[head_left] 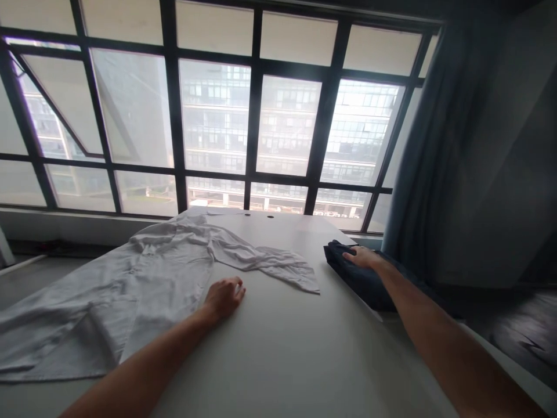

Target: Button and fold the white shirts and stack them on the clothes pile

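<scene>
Shirt [150, 273], white and long-sleeved, is spread over the left side of a white tabletop [278, 354], with one sleeve [285, 264] stretched toward the right across the middle. It seems to have been laid broad so that body and sleeve lie mostly single and within reach, though many creases are left in it. Just beside its right edge, the left hand [225, 298] is held low over the bare surface, its fingers loosely curled; whether anything is pinched between them cannot be told. At the far right, a dark garment [350, 274] is bunched or folded in a compact heap along the table's edge, well out of the shirt's way, perhaps to leave the middle free. It is covered in part by the right hand [364, 257], with the thumb pointed left; whether the cloth is gripped or merely pressed cannot be told. Beyond it, a curtain [429, 162] is hung beside the window [217, 116].
</scene>
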Motion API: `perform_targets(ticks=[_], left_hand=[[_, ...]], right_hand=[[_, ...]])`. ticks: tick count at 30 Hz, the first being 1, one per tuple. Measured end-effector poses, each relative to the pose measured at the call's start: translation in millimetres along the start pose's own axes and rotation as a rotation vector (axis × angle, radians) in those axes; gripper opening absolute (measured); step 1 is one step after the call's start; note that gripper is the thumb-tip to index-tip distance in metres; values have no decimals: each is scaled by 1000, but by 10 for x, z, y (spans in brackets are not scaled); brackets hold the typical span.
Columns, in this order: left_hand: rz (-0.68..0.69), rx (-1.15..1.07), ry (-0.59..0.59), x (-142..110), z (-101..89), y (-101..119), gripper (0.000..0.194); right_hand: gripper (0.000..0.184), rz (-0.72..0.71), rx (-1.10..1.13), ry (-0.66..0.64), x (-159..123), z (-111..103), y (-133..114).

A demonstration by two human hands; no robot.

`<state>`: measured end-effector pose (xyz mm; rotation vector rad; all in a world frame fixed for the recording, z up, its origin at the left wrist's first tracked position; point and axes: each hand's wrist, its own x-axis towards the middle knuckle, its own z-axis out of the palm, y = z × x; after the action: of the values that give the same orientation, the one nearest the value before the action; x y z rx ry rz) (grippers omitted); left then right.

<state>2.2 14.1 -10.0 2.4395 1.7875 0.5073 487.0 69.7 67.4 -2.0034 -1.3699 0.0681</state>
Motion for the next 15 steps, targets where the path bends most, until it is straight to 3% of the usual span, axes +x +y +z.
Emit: perform_targets(ticks=[5,8,12,15], left_hand=[[16,14,-3,-19,-18,-15,31],[34,31,-23,-25,-63,-31,32],[30,177,-27,-1,-189,-99,33],[-125,317,4,33,-286,-217,39]], right_hand=[[33,-108,33,-234,-347,805,-551],[32,-156,-29,-369,-538,1161,-775],[31,-144,-185,-383,-629,1399,-880],[33,-169,-239,-312,-599,1450,-887]])
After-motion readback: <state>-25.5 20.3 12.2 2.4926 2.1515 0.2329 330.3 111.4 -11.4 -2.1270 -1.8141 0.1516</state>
